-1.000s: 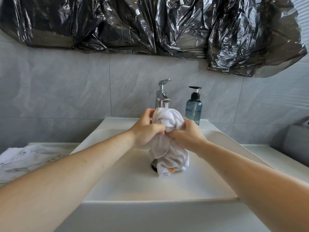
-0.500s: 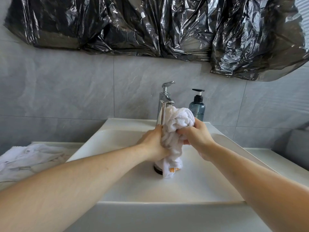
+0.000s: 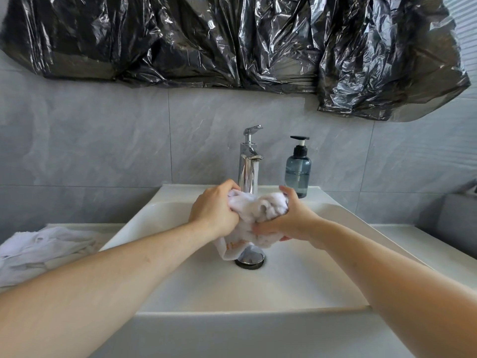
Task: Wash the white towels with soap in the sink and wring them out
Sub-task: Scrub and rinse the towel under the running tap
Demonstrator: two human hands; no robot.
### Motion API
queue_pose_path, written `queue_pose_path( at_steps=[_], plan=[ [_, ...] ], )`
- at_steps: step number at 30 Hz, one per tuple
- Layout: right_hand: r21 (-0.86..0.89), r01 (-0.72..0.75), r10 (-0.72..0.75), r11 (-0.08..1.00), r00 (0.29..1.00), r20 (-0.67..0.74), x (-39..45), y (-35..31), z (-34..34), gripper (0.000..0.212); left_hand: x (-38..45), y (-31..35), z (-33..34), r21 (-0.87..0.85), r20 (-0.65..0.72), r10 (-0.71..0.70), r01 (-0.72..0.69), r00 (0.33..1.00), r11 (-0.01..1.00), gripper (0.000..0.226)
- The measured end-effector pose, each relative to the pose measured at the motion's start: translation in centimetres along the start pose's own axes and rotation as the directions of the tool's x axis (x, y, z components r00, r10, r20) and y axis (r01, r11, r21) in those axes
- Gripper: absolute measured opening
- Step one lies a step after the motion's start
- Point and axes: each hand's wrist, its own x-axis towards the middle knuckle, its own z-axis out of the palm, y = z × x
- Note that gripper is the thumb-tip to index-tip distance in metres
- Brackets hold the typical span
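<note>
A bunched white towel (image 3: 254, 211) is held over the white sink (image 3: 296, 285), just under the chrome tap (image 3: 248, 161). My left hand (image 3: 213, 210) grips its left end and my right hand (image 3: 291, 220) grips its right end, fingers curled into the cloth. A corner with an orange mark hangs down beside the chrome drain plug (image 3: 249, 257). A thin stream of water seems to run from the spout onto the towel. A blue-grey soap pump bottle (image 3: 298, 169) stands at the back right of the sink.
More white towels (image 3: 38, 250) lie crumpled on the counter to the left of the sink. Crinkled black plastic sheeting (image 3: 232, 40) hangs on the grey tiled wall above. A grey box edge (image 3: 459, 218) shows at the far right.
The towel was a tall upright bundle held between both hands; now it is lower and spread sideways under the spout, with my hands apart at its two ends.
</note>
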Motion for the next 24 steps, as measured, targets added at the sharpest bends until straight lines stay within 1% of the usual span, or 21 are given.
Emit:
queue_pose_path(
  at_steps=[1,2,3,4,6,7,8,9,12,13,15,16,18,19,20,22,23,24],
  plan=[
    [0.011,-0.007,0.007,1.0,1.0,0.025,0.0,0.0,0.2,0.13,0.1,-0.2,0.1,-0.041,-0.016,-0.018,0.017,1.0,0.999,0.04],
    [0.039,-0.022,0.02,0.999,0.999,0.039,0.0,-0.1,0.3,0.125,0.2,-0.2,0.1,-0.084,-0.035,-0.036,0.033,0.999,0.996,0.039],
    [0.072,-0.039,0.035,0.997,0.998,0.052,-0.1,-0.2,0.5,0.113,0.4,-0.3,0.2,-0.131,-0.054,-0.055,0.048,0.997,0.99,0.038],
    [0.093,-0.051,0.045,0.994,0.997,0.059,-0.2,-0.4,0.6,0.096,0.5,-0.4,0.2,-0.182,-0.074,-0.077,0.062,0.994,0.981,0.035],
    [0.068,-0.046,0.041,0.997,0.997,0.069,-0.3,-0.4,0.6,0.064,0.8,-0.3,0.1,-0.294,-0.101,-0.117,0.083,0.988,0.952,0.028],
    [0.045,-0.043,0.04,0.998,0.996,0.074,-0.1,-0.3,0.6,0.054,1.0,-0.3,0.1,-0.346,-0.109,-0.129,0.084,0.986,0.934,0.026],
    [0.024,-0.044,0.042,0.999,0.997,0.069,0.0,-0.2,0.5,0.05,1.1,-0.1,0.1,-0.394,-0.119,-0.131,0.074,0.984,0.916,0.026],
    [-0.003,-0.043,0.043,0.999,0.996,0.074,0.0,-0.2,0.4,0.051,1.2,0.1,0.1,-0.431,-0.126,-0.128,0.062,0.984,0.9,0.025],
    [-0.143,-0.021,0.033,0.99,0.996,0.082,0.3,-0.1,0.6,0.078,1.1,0.9,0.1,-0.506,-0.106,-0.096,0.03,0.99,0.862,0.028],
    [-0.193,-0.013,0.029,0.981,0.997,0.077,0.4,0.0,0.7,0.076,1.1,0.9,0.3,-0.514,-0.077,-0.091,0.038,0.993,0.857,0.03],
    [-0.278,-0.014,0.026,0.961,0.999,0.041,0.4,-0.1,1.0,0.057,1.1,0.8,0.5,-0.502,0.005,-0.102,0.091,0.995,0.86,0.03],
    [-0.308,-0.02,0.027,0.951,0.999,0.02,0.3,-0.1,1.0,0.052,1.2,0.7,0.6,-0.471,0.052,-0.124,0.134,0.991,0.872,0.029],
    [-0.347,-0.021,0.009,0.938,0.999,-0.038,0.5,0.0,1.0,0.042,1.1,0.5,0.4,-0.34,0.154,-0.176,0.22,0.972,0.914,0.027],
    [-0.351,-0.002,-0.022,0.936,0.998,-0.064,0.5,-0.1,0.9,0.032,0.9,0.5,0.2,-0.253,0.225,-0.199,0.255,0.954,0.933,0.028],
    [-0.347,0.032,-0.068,0.937,0.993,-0.092,0.6,-0.2,0.9,0.023,0.8,0.4,0.1,-0.185,0.312,-0.236,0.302,0.921,0.935,0.035],
    [-0.28,0.094,-0.143,0.955,0.976,-0.161,0.8,-0.1,0.7,0.005,0.6,0.1,-0.1,-0.166,0.491,-0.304,0.431,0.816,0.887,0.06],
    [-0.229,0.126,-0.174,0.965,0.964,-0.201,0.9,-0.2,0.6,0.004,0.5,0.0,-0.2,-0.18,0.557,-0.317,0.484,0.768,0.856,0.072],
    [-0.173,0.157,-0.197,0.972,0.95,-0.241,0.9,-0.4,0.5,0.005,0.3,-0.1,-0.3,-0.195,0.597,-0.307,0.505,0.741,0.841,0.081]
  ],
)
